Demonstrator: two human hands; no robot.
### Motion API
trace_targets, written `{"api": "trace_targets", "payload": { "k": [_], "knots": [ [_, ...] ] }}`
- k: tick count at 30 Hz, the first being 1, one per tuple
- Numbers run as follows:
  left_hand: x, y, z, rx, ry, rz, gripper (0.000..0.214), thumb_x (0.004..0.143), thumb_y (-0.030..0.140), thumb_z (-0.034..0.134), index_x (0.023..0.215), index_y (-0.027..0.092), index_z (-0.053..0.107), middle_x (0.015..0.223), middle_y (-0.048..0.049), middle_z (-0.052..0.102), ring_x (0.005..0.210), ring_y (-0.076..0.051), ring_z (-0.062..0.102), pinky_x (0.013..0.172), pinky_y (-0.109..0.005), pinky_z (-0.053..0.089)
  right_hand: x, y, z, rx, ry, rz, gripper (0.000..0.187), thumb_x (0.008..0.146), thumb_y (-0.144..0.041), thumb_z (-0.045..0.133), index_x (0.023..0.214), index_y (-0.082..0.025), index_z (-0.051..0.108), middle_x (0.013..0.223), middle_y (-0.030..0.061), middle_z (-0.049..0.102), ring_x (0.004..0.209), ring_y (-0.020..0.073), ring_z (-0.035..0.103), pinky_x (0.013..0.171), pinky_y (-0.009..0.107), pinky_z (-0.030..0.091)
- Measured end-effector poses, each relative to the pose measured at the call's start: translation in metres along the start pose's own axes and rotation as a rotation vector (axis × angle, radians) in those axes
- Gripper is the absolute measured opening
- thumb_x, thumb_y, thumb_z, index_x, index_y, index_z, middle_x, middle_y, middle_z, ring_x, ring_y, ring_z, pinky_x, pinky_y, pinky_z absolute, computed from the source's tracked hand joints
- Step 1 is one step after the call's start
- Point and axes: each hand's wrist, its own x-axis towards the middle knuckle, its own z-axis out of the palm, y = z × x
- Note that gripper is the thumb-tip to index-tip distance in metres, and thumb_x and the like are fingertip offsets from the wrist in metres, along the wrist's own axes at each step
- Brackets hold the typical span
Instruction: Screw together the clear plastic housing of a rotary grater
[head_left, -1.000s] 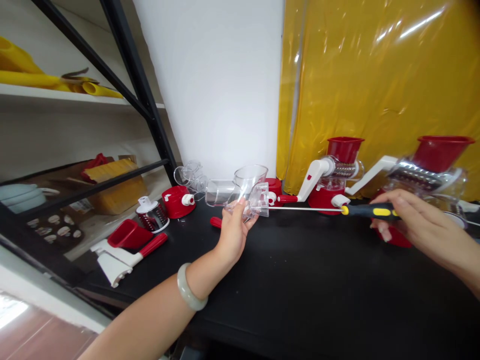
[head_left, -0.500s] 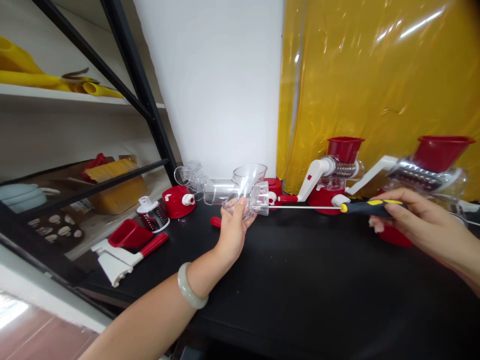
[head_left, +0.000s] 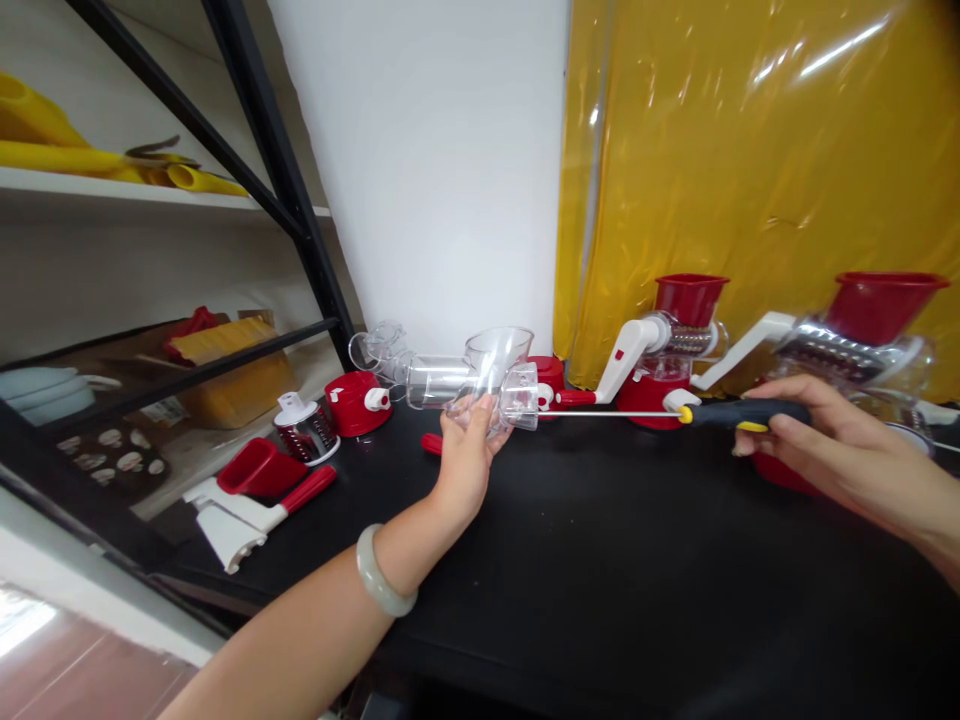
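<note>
My left hand (head_left: 471, 455) is closed around a clear plastic grater body (head_left: 499, 350), which lies on its side above the table with its wide mouth up. Between the fingers and thumb of my right hand (head_left: 817, 430) is the dark handle of a long screwdriver (head_left: 720, 413) with yellow marks. Its thin shaft runs level to the left and reaches the right end of the clear body. Where exactly the tip sits inside is hard to make out. A green-white bangle (head_left: 381, 572) circles my left wrist.
Behind stand two assembled rotary graters, one with a red hopper (head_left: 690, 298). Leftward on the black table (head_left: 600, 590) are a red base (head_left: 357, 404), a metal grating drum (head_left: 306, 430), a red hopper piece (head_left: 259, 466) and a white crank with a red handle (head_left: 307, 490). A black-framed shelf (head_left: 277, 150) rises at left.
The screwdriver handle has turned about its long axis, and my right fingers have shifted on it. My left hand and the clear body stay nearly still.
</note>
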Motion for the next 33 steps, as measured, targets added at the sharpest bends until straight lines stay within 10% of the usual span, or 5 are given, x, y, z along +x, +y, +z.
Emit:
{"api": "trace_targets", "payload": {
  "k": [7, 12, 22, 33],
  "knots": [
    [0.000, 0.001, 0.000, 0.008, -0.001, 0.034, 0.043, 0.073, 0.042, 0.079, 0.097, 0.021, 0.051, 0.099, -0.0014, 0.064, 0.097, -0.017, 0.064, 0.091, -0.040, 0.051, 0.005, 0.011, -0.006, -0.097, -0.087, 0.010, 0.037, 0.085, -0.058, 0.064, 0.098, -0.024, 0.061, 0.060, -0.0006, 0.067, 0.041, 0.0115, 0.052, 0.036, 0.021, 0.036],
    [0.000, 0.001, 0.000, 0.040, -0.014, 0.033, 0.045, 0.072, 0.042, 0.079, 0.098, 0.021, 0.049, 0.102, -0.0030, 0.064, 0.097, -0.019, 0.064, 0.090, -0.043, 0.052, 0.002, 0.010, 0.000, -0.088, -0.074, 0.043, 0.041, 0.093, -0.061, 0.047, 0.086, -0.024, 0.062, 0.047, -0.0035, 0.056, 0.040, 0.0116, 0.047, 0.046, 0.024, 0.045],
    [0.000, 0.002, 0.000, 0.035, -0.007, 0.050, 0.047, 0.070, 0.042, 0.081, 0.099, 0.023, 0.048, 0.107, -0.0036, 0.065, 0.101, -0.020, 0.065, 0.092, -0.045, 0.050, 0.002, 0.010, -0.005, 0.115, -0.122, 0.030, 0.035, 0.078, -0.046, 0.075, 0.104, -0.033, 0.057, 0.076, -0.0009, 0.071, 0.073, 0.0180, 0.066, 0.071, 0.027, 0.054],
    [-0.002, 0.005, 0.000, 0.095, -0.014, 0.115, 0.054, 0.067, 0.048, 0.082, 0.101, 0.023, 0.047, 0.115, -0.0073, 0.064, 0.107, -0.025, 0.064, 0.086, -0.042, 0.053, 0.003, 0.011, -0.003, 0.009, -0.127, 0.098, 0.037, 0.088, -0.059, 0.058, 0.088, -0.023, 0.066, 0.052, -0.0005, 0.062, 0.042, 0.0127, 0.051, 0.046, 0.025, 0.044]
  ]
}}
